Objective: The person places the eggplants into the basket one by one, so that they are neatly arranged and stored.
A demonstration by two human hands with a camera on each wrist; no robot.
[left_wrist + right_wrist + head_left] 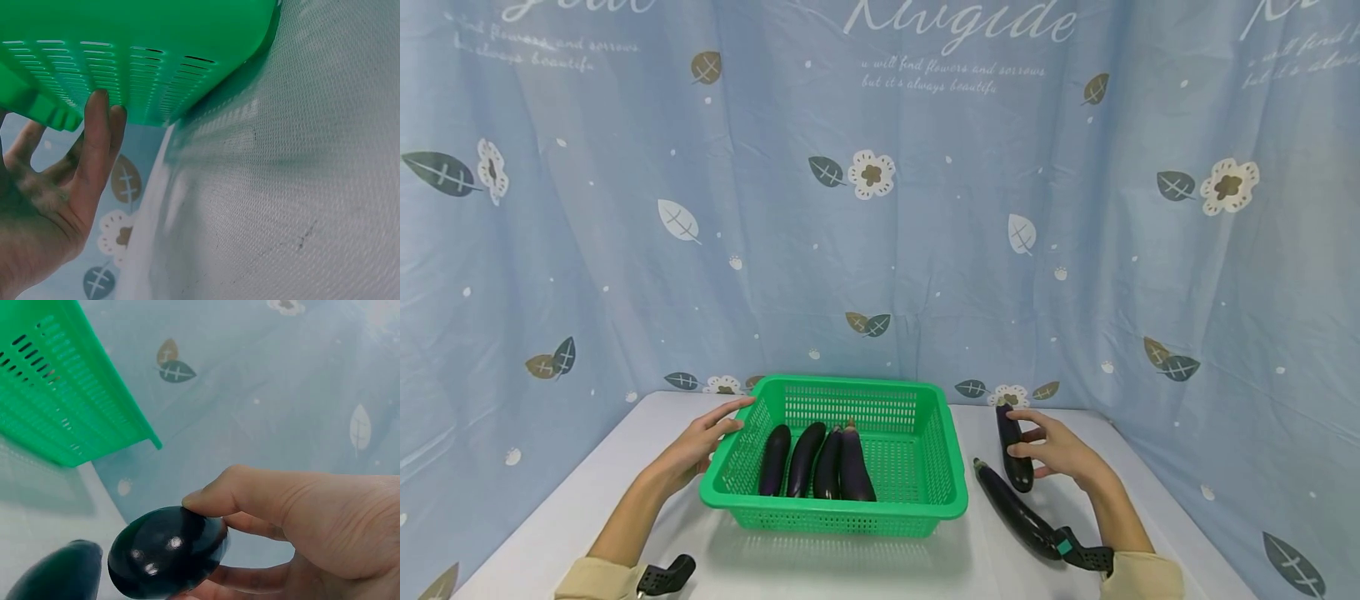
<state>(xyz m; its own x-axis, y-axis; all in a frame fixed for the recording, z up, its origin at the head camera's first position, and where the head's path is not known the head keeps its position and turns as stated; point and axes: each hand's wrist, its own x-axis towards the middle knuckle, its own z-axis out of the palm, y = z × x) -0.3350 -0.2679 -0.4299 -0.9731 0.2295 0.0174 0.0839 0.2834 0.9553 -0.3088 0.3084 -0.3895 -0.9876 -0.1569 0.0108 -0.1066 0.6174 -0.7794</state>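
Note:
My left hand [694, 442] rests at the left rim of a green plastic basket [842, 512], its fingers extended. In the left wrist view, fingertips [97, 103] touch the slotted side wall below the rim. Several dark purple eggplants [806, 458] lie side by side in the basket's left half. To the right of the basket, my right hand [1060, 448] grips an eggplant [1009, 433] between thumb and fingers, its stem end pointing away. The right wrist view shows the glossy rounded end of this eggplant [156, 553].
Another eggplant [1015, 510] lies slantwise on the white table [820, 567], between the basket and the right forearm. A blue patterned curtain [925, 250] hangs behind and along both sides. Black wrist devices [1084, 553] sit at the sleeves.

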